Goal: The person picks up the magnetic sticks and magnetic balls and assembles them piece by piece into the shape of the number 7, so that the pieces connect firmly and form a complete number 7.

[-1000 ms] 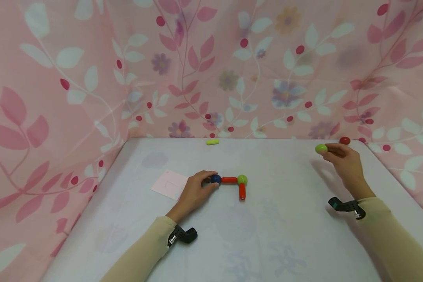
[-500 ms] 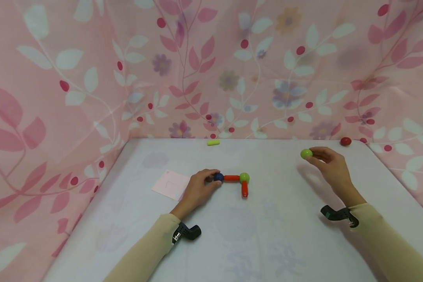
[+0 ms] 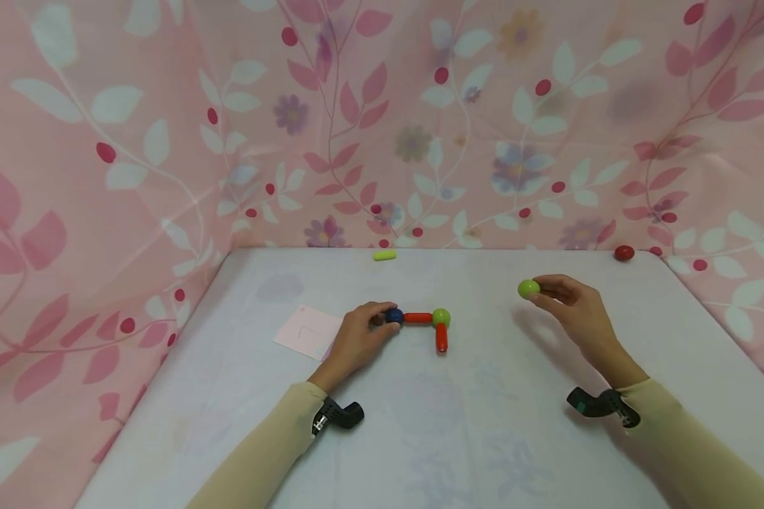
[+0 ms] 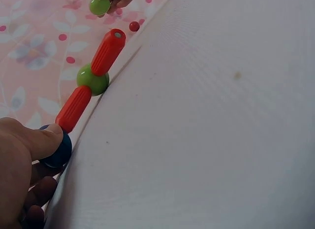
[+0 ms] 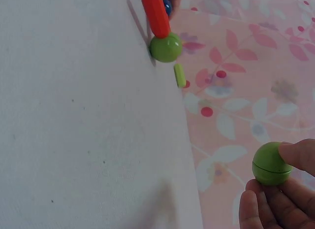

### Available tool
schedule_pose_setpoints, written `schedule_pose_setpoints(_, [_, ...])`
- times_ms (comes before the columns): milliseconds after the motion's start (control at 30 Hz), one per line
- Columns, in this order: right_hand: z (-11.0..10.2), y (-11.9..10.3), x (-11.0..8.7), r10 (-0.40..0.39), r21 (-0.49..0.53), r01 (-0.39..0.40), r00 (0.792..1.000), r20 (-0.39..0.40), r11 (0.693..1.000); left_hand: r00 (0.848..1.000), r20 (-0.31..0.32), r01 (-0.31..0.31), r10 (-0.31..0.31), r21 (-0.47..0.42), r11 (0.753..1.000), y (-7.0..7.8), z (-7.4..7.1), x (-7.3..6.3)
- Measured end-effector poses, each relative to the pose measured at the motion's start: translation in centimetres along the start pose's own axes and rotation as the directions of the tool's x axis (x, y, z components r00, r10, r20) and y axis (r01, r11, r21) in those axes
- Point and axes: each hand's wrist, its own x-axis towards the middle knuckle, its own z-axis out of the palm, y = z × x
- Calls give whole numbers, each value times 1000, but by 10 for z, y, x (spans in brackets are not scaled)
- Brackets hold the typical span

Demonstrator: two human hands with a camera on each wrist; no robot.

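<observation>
My left hand (image 3: pixel 361 338) pinches a dark blue ball (image 3: pixel 394 316) between thumb and fingers. A red rod (image 3: pixel 418 318) runs from that ball to a green ball (image 3: pixel 441 317) on the table. From this green ball a second red rod (image 3: pixel 442 338) points toward me, its free end showing a small metallic spot in the left wrist view. To the right, my right hand (image 3: pixel 579 314) pinches a loose green ball (image 5: pixel 271 163) between thumb and fingers, apart from the joined pieces and raised over the table.
On the white table (image 3: pixel 420 438), a pink card (image 3: pixel 307 332) with a thin bent line lies left of the joined pieces. A yellow-green rod (image 3: pixel 385 255) lies at the back edge. In the far right corner sits a red ball (image 3: pixel 624 253). Pink floral cloth (image 3: pixel 356 127) hangs behind.
My right hand has moved left and a little toward me with the loose green ball, away from the red ball. The left hand and joined pieces have barely shifted.
</observation>
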Motion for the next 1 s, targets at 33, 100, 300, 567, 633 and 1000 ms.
schedule_pose_setpoints(33, [2, -1, -1, -5, 8, 5, 1000, 4, 1000, 1000, 1, 3, -3, -2, 1000, 0, 0, 0])
schedule_pose_setpoints(100, [5, -2, -4, -12, 27, 11, 1000, 11, 1000, 1000, 4, 10, -10, -4, 1000, 0, 0, 0])
schedule_pose_setpoints(300, [13, -6, -11, -31, 77, 28, 999, 42, 997, 1000, 5, -8, 8, 20, 1000, -2, 0, 0])
schedule_pose_setpoints(567, [24, -11, -18, -35, 71, 30, 997, 66, 997, 1000, 0, -23, 23, 23, 999, -4, 2, 1])
schedule_pose_setpoints(633, [27, -12, -20, -37, 71, 31, 996, 76, 997, 1000, 2, -16, 16, 23, 1000, -4, 2, 1])
schedule_pose_setpoints(1000, [43, -13, -26, -47, 81, 38, 992, 120, 996, 1000, 9, 0, 0, 21, 1000, -3, 0, 1])
